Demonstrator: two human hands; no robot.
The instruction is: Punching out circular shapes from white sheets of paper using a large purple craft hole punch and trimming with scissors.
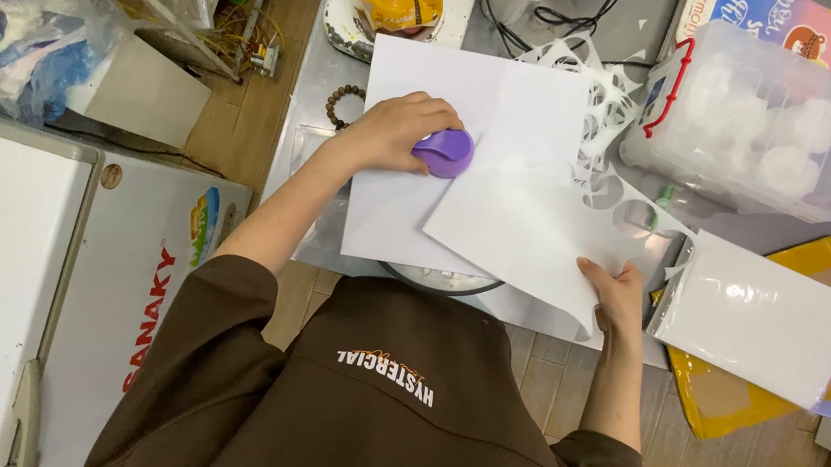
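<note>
Nearest me, right hand [617, 291] pinches the white paper sheet [535, 223] at its corner, steadying it, while left hand [404, 129] presses closed over the purple paper punch [445, 153].

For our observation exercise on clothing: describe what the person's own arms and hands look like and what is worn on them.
Both forearms are bare. The left hand and right hand wear no gloves, and no rings or watch are visible. Dark brown sleeves of a top end at about the elbows.
</note>
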